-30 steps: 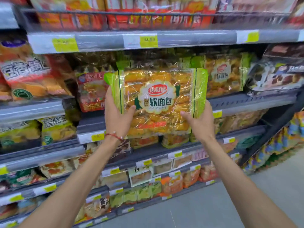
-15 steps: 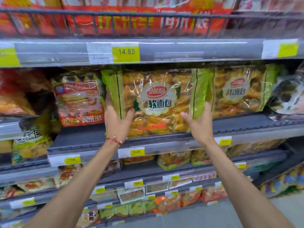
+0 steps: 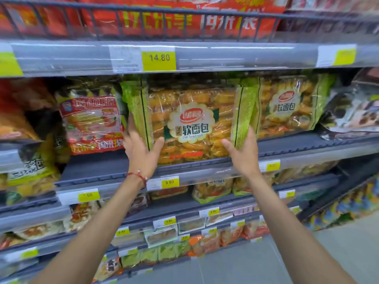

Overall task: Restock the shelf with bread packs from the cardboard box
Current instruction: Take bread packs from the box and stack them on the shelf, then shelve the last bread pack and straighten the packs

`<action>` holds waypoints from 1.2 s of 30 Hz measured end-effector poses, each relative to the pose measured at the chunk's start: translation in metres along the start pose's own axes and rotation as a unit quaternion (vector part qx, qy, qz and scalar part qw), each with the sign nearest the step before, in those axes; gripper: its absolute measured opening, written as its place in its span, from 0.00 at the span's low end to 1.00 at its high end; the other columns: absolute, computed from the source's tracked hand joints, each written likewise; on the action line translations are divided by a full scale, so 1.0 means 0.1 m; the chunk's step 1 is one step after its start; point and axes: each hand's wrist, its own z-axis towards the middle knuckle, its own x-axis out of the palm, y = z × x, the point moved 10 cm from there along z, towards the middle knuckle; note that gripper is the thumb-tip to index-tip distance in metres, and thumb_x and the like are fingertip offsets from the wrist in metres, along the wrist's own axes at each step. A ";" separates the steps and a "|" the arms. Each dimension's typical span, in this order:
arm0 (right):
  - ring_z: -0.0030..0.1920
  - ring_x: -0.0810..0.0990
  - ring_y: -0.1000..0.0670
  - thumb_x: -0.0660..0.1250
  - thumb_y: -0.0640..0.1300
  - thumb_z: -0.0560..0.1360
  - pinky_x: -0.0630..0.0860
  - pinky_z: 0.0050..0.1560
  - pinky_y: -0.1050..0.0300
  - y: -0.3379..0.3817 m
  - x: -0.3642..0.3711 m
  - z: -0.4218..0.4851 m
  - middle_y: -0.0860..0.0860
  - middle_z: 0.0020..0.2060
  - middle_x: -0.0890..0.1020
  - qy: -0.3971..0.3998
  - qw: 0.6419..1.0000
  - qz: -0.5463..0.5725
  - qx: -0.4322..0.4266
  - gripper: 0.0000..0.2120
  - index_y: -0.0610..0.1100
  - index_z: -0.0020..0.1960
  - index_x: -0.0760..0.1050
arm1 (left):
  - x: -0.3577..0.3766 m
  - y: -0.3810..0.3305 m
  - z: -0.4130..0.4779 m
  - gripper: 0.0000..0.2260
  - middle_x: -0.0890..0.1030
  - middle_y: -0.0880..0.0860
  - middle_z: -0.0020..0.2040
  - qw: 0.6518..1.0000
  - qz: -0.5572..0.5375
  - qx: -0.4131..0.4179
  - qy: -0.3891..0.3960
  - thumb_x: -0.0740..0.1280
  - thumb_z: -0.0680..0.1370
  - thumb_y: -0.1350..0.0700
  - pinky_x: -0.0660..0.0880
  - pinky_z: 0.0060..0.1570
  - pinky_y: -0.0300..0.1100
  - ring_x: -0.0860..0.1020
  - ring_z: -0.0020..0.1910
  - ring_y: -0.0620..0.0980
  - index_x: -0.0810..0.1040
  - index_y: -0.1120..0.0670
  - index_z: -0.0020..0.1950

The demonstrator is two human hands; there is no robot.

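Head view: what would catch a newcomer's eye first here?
The green-edged bread pack stands upright at centre on the grey shelf, gripped at its lower corners by the left hand and right hand. A matching pack sits to its right, and a yellow 14.80 tag hangs above.

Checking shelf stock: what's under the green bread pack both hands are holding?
The green bread pack stands on the grey shelf, held by left hand and right hand. Anything behind it is hidden.

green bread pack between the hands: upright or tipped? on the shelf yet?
Upright, label facing out. The bread pack has its bottom edge on the shelf; left hand and right hand hold its lower corners.
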 end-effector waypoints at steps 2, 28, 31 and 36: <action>0.83 0.53 0.47 0.69 0.55 0.80 0.54 0.82 0.48 0.03 -0.05 -0.19 0.47 0.83 0.55 -0.037 0.999 0.003 -0.002 0.43 0.41 0.84 0.49 | -0.05 0.03 -0.10 0.43 0.49 0.53 0.79 0.999 -0.018 -0.029 0.010 0.69 0.77 0.46 0.45 0.70 0.39 0.45 0.72 0.38 0.43 0.54 0.80; 0.42 0.79 0.71 0.68 0.34 0.80 0.74 0.45 0.74 -1.60 -0.59 -4.48 0.54 0.49 0.83 -0.117 0.960 0.066 0.246 0.09 0.45 0.57 0.80 | 0.88 0.31 -3.68 0.18 0.79 0.50 0.47 0.882 -0.113 0.006 0.458 0.61 0.74 0.74 0.71 0.39 0.26 0.76 0.42 0.46 0.77 0.58 0.58; 0.44 0.81 0.65 0.68 0.36 0.80 0.74 0.46 0.74 -1.85 -0.88 -5.31 0.53 0.50 0.84 -0.135 0.948 0.061 0.283 0.09 0.48 0.57 0.79 | 0.93 0.37 -4.47 0.15 0.80 0.54 0.48 0.845 -0.072 0.022 0.529 0.63 0.75 0.72 0.70 0.41 0.23 0.76 0.39 0.38 0.77 0.62 0.59; 0.51 0.82 0.53 0.67 0.38 0.82 0.79 0.53 0.63 -2.24 -1.28 -6.75 0.51 0.52 0.84 -0.146 0.926 0.088 0.336 0.08 0.46 0.60 0.79 | 0.67 0.32 -5.83 0.13 0.80 0.52 0.48 0.806 -0.053 0.013 0.589 0.64 0.77 0.70 0.71 0.43 0.22 0.77 0.39 0.26 0.77 0.61 0.60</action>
